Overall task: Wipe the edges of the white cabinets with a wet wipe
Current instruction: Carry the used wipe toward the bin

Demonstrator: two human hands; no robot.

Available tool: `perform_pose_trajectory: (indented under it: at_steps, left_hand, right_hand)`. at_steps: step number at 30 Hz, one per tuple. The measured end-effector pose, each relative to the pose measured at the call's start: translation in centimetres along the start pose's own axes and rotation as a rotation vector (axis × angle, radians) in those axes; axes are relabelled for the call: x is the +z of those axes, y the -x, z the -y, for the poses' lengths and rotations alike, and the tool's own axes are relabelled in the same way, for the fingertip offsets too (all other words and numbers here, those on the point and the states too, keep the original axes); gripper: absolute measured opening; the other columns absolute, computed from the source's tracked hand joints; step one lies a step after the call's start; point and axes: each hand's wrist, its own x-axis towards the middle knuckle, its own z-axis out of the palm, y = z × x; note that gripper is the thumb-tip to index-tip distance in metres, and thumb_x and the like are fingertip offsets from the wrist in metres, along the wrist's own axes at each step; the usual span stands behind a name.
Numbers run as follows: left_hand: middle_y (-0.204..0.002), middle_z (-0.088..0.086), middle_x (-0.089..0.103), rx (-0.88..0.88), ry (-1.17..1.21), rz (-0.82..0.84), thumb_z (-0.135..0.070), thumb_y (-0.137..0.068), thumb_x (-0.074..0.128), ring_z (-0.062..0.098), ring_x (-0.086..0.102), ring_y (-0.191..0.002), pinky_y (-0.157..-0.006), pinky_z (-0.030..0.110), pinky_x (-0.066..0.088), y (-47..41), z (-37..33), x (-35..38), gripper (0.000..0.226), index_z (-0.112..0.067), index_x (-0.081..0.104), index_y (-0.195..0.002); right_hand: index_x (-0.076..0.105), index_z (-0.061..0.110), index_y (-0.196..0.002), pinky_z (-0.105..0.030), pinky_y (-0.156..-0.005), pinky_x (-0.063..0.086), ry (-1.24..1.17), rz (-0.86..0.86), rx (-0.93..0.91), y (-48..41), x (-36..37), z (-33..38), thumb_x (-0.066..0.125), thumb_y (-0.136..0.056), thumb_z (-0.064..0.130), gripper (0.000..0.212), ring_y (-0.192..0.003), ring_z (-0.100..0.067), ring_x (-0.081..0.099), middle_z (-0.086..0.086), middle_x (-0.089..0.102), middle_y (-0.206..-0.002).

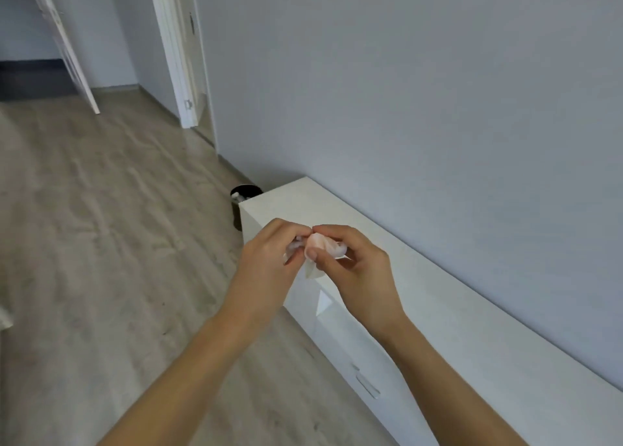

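Observation:
A low white cabinet (472,310) runs along the grey wall from the centre to the lower right. Both my hands are raised in front of its left end. My left hand (269,263) and my right hand (357,267) pinch a crumpled white wet wipe (323,246) between them. A flap of the wipe hangs down under my right thumb. The wipe is held in the air above the cabinet's front edge and does not touch it.
A black bin (244,194) stands on the floor just past the cabinet's left end. Wood-look flooring (101,226) spreads to the left. A white door frame (175,51) and an open white door (64,41) are at the back.

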Motion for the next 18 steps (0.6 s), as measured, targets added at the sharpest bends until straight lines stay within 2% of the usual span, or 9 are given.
perform_pose_trajectory:
  at_steps: [2,4,7,8,11,13,15,18]
  left_hand:
    - [-0.094,0.004,0.062,-0.044,-0.015,-0.038,0.002,-0.083,0.062,0.007,0.056,-0.084,-0.075,0.018,0.047,-2.9,5.2,-4.2,0.016,-0.005,0.066,-0.097]
    - [-0.097,0.001,0.059,-0.087,-0.021,-0.058,0.001,-0.085,0.060,0.008,0.056,-0.087,-0.078,0.022,0.047,-6.0,10.0,-8.2,0.018,-0.007,0.064,-0.100]
    - [-0.100,0.000,0.057,-0.077,-0.065,-0.039,-0.002,-0.087,0.060,0.014,0.058,-0.091,-0.078,0.028,0.050,-10.9,16.3,-12.8,0.020,-0.009,0.063,-0.105]
    - [-0.099,-0.002,0.057,-0.075,-0.083,-0.043,-0.003,-0.087,0.061,0.015,0.059,-0.090,-0.077,0.026,0.050,-12.6,18.3,-13.9,0.020,-0.010,0.063,-0.105]
    - [-0.093,-0.009,0.056,-0.115,-0.100,-0.035,-0.007,-0.086,0.063,0.011,0.058,-0.085,-0.070,0.015,0.047,-17.9,23.9,-15.7,0.019,-0.015,0.064,-0.103]
    - [-0.089,-0.012,0.056,-0.133,-0.116,-0.011,-0.012,-0.086,0.064,0.009,0.058,-0.082,-0.067,0.021,0.049,-21.7,27.9,-16.1,0.016,-0.020,0.065,-0.099]
    - [-0.088,-0.010,0.058,-0.120,-0.146,-0.003,-0.014,-0.085,0.064,0.011,0.057,-0.081,-0.065,0.031,0.051,-25.8,32.1,-16.3,0.012,-0.022,0.064,-0.094]
    - [-0.086,-0.010,0.060,-0.135,-0.172,-0.011,-0.017,-0.084,0.065,0.012,0.058,-0.078,-0.064,0.040,0.053,-32.7,38.5,-16.4,0.008,-0.023,0.061,-0.087]
  right_hand:
    - [0.067,0.030,-0.092,-0.028,-0.072,0.055,-0.069,0.019,0.025,-5.0,6.3,-0.5,0.068,-0.083,0.016,0.018,-0.082,-0.012,0.063,0.013,0.067,-0.090]
    - [0.068,0.028,-0.091,-0.031,-0.072,0.055,-0.128,0.024,0.039,-9.8,11.9,-0.8,0.068,-0.082,0.015,0.015,-0.080,-0.011,0.063,0.013,0.068,-0.087]
    - [0.067,0.034,-0.084,-0.024,-0.062,0.051,-0.165,0.015,0.030,-16.5,18.6,-1.3,0.068,-0.082,0.017,0.017,-0.074,-0.011,0.062,0.015,0.067,-0.082]
    - [0.067,0.036,-0.083,-0.025,-0.061,0.051,-0.166,0.018,0.031,-18.6,20.3,-1.7,0.068,-0.083,0.017,0.019,-0.074,-0.012,0.062,0.014,0.067,-0.081]
    - [0.065,0.040,-0.081,-0.034,-0.070,0.054,-0.118,0.010,0.026,-25.1,24.2,-3.4,0.068,-0.083,0.017,0.024,-0.076,-0.013,0.061,0.012,0.067,-0.081]
    - [0.062,0.041,-0.081,-0.025,-0.069,0.054,-0.109,-0.007,0.032,-29.8,26.2,-5.2,0.069,-0.082,0.019,0.024,-0.076,-0.008,0.061,0.015,0.066,-0.081]
    - [0.058,0.042,-0.083,-0.012,-0.061,0.048,-0.075,-0.026,0.022,-34.9,28.0,-7.3,0.071,-0.080,0.022,0.024,-0.071,-0.001,0.058,0.022,0.063,-0.079]
    - [0.055,0.046,-0.080,-0.008,-0.058,0.044,-0.043,-0.015,-0.010,-42.9,30.8,-10.8,0.071,-0.079,0.026,0.026,-0.067,0.002,0.057,0.026,0.061,-0.079]
